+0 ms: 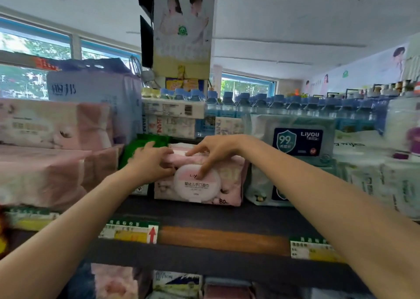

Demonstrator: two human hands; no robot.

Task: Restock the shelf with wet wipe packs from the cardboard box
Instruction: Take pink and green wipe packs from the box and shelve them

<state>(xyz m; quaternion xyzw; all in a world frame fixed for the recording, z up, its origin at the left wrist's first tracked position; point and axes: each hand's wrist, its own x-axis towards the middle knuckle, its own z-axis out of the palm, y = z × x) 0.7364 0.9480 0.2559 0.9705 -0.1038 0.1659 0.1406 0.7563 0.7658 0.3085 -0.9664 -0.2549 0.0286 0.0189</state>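
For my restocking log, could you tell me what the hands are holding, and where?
Both hands hold the pink wet wipe pack by its top edge.

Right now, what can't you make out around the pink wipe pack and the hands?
Head view only:
- Cardboard box: out of frame.
- Pink wipe pack: left side hidden by the left hand; its lid text is partly covered by the right hand.
- Green pack behind the left hand: mostly hidden, label unreadable.
- Price tags on the shelf edge: blurred.
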